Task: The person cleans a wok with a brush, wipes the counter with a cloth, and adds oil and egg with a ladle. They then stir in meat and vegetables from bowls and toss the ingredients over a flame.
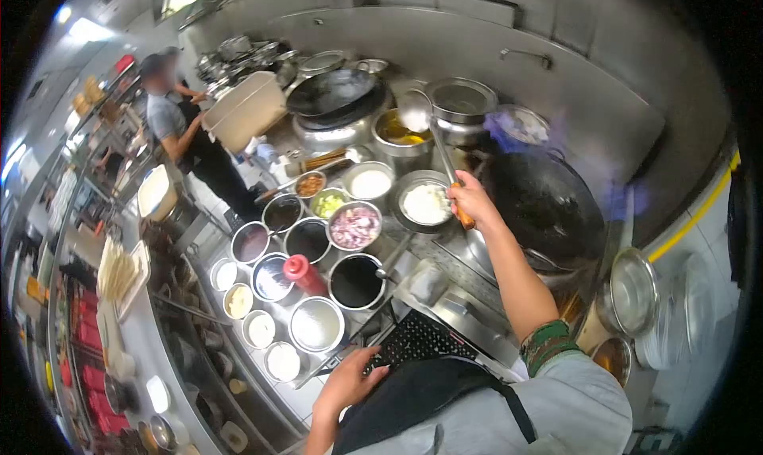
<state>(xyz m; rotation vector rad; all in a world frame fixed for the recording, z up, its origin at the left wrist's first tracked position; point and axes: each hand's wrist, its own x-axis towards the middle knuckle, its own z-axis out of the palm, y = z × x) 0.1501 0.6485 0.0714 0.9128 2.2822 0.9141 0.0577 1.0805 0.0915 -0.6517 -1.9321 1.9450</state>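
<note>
My right hand [469,199] is closed round the wooden handle of a long metal ladle [416,112]. The ladle's bowl is over the rim of a steel pot of yellow oil [403,131]. Below the ladle's shaft stands a pan of white food [427,203]. A large dark wok [544,205] sits to the right of my right hand. My left hand [352,382] is low in front of my apron, its fingers apart, holding nothing, near a black perforated mat [421,336].
Left of centre stand several bowls, among them chopped onion [354,225] and dark sauce [357,282], with a red squeeze bottle [304,274]. A second wok [332,93] is at the back. A person [171,113] holds a large beige tub [245,112].
</note>
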